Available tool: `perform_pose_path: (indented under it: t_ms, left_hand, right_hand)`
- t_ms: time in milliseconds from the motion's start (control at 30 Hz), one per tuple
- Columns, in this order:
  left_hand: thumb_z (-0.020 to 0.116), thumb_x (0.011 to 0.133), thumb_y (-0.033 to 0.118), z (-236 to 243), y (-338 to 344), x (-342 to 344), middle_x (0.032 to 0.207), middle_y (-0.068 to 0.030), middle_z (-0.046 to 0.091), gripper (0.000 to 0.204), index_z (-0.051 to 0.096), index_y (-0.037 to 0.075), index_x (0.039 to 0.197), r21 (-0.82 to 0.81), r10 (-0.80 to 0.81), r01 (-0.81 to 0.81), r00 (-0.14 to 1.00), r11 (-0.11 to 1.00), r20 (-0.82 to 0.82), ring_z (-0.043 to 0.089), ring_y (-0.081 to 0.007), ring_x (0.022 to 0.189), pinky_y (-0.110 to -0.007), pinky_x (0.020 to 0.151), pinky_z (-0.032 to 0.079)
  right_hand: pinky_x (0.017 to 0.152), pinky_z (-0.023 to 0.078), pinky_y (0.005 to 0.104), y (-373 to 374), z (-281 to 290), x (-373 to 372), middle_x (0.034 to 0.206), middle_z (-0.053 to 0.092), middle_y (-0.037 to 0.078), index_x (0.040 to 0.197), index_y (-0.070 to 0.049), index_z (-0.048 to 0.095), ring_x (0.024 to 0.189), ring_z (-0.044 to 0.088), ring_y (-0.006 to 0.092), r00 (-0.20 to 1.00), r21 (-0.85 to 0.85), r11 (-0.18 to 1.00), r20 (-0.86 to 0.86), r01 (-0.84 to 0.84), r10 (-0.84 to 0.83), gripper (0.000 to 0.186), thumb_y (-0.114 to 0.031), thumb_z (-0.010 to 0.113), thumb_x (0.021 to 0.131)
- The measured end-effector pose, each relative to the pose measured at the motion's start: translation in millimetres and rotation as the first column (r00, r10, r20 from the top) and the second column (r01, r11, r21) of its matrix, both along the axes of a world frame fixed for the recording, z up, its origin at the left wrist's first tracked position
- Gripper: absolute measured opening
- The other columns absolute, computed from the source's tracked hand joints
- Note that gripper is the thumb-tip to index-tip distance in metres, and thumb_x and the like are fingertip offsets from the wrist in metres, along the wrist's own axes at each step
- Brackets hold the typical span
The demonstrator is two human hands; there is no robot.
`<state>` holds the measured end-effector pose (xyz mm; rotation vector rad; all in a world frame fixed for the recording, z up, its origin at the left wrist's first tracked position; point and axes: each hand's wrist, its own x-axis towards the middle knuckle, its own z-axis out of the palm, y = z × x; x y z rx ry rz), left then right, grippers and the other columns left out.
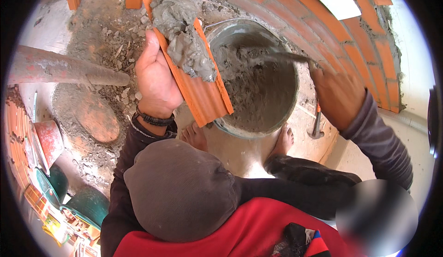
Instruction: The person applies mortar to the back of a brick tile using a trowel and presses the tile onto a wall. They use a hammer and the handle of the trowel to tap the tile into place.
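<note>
My left hand [159,79] grips the side of an orange hollow clay brick piece [203,98], its ribbed face up and tilted over the bucket's left edge. A thick heap of wet grey mortar [187,42] covers the far part of that brick. My right hand [339,93] is closed round the handle of a trowel [290,57]; its blade is smeared by motion and lies over the bucket. The large round bucket [258,135] holds more grey mortar [251,79] and stands between my bare feet [284,139].
A hammer [316,125] lies right of the bucket. The brick wall [318,15] curves along the far right side, with a white box [339,2] on it. A thick pole [69,67] juts in from the left above rubble [115,49]. Green tubs [87,204] stand lower left.
</note>
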<state>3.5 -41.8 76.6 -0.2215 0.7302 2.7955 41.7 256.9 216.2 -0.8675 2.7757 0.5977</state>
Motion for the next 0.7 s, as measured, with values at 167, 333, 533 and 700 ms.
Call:
perform_pose_path:
  t_ms: [167,333,533,700]
  left_hand:
    - [0.025,0.107,0.044,-8.4,1.3,4.0,0.149,-0.0173,0.044,0.058,0.028,0.008,0.152,-0.016,-0.012,0.012,1.0,1.0,-0.005,0.047,-0.0323,0.133,-0.052,0.112,0.038]
    - [0.025,0.107,0.046,-18.9,1.5,5.8,0.148,-0.0172,0.044,0.059,0.029,0.007,0.152,0.029,-0.015,0.015,1.0,0.999,0.003,0.052,-0.0336,0.128,-0.051,0.108,0.043]
    - [0.024,0.107,0.047,-18.8,5.4,6.9,0.145,-0.0169,0.048,0.061,0.032,0.005,0.15,0.003,-0.008,0.008,1.0,1.0,-0.006,0.057,-0.0338,0.119,-0.05,0.102,0.047]
    - [0.024,0.107,0.047,-21.5,4.7,5.8,0.144,-0.0167,0.049,0.06,0.032,0.005,0.15,0.0,0.004,-0.004,1.0,1.0,-0.023,0.056,-0.0334,0.119,-0.05,0.103,0.046]
  right_hand:
    - [0.065,0.056,0.0415,-44.0,-22.6,-36.1,0.079,0.068,0.017,0.082,-0.001,0.069,0.077,0.071,0.0336,0.993,0.183,0.982,0.094,0.048,-0.066,0.011,-0.01,0.062,0.08]
    - [0.064,0.056,0.0419,-67.3,-46.2,-40.0,0.076,0.067,0.017,0.082,0.0,0.068,0.075,0.07,0.0344,0.979,0.325,0.945,0.179,0.036,-0.099,0.011,-0.009,0.062,0.08]
    - [0.064,0.055,0.0424,-73.8,-55.6,-40.5,0.073,0.066,0.018,0.082,0.001,0.066,0.074,0.069,0.0353,0.945,0.433,0.9,0.311,-0.043,-0.104,0.011,-0.009,0.06,0.081]
    - [0.063,0.055,0.0428,-56.5,-49.3,-44.9,0.071,0.064,0.018,0.083,0.001,0.065,0.072,0.069,0.0361,0.848,0.414,0.895,0.522,-0.165,-0.085,0.011,-0.008,0.06,0.082]
